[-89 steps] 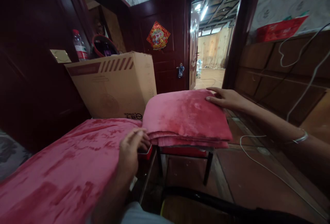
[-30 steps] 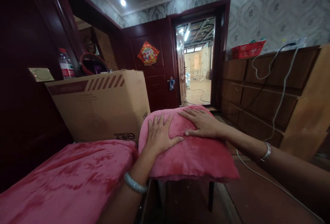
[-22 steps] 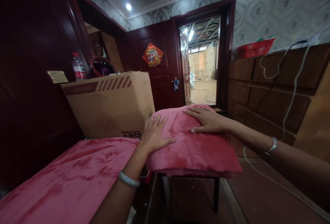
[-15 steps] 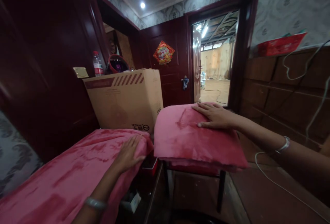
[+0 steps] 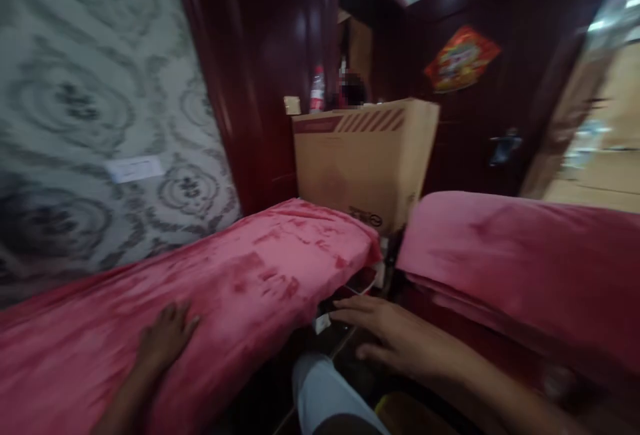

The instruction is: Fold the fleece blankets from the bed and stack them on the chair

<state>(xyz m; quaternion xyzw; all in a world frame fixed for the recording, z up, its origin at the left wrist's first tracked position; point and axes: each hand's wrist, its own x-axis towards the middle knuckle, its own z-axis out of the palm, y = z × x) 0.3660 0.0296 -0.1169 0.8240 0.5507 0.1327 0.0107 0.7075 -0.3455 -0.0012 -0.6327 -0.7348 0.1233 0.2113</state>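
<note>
Head view, the only one supplied. Landmark: the tan, rectangular cardboard carton point(image 5: 350, 161). In front of it and to its left lies the spread pink plush cloth point(image 5: 260, 255), draped over a long, flat-topped support; in front of it and to its right sits the thick, folded pink plush bundle point(image 5: 510, 248). Left hand point(image 5: 166, 338): released, fingers spread on the cloth, well in front of the carton. Right hand point(image 5: 395, 328): released, fingers extended, apparently in mid-air before the carton, between cloth and bundle; nothing grasped.

Judged step: handling the spread cloth. The next move calls for a flat palm or a gathered edge, since limp pile offers no firm grip. Materials: cloth pile mottled light and dark, its edge hanging loose; bundle soft, round-cornered, layered; carton rigid, flat-faced, printed with slanted stripes.
</note>
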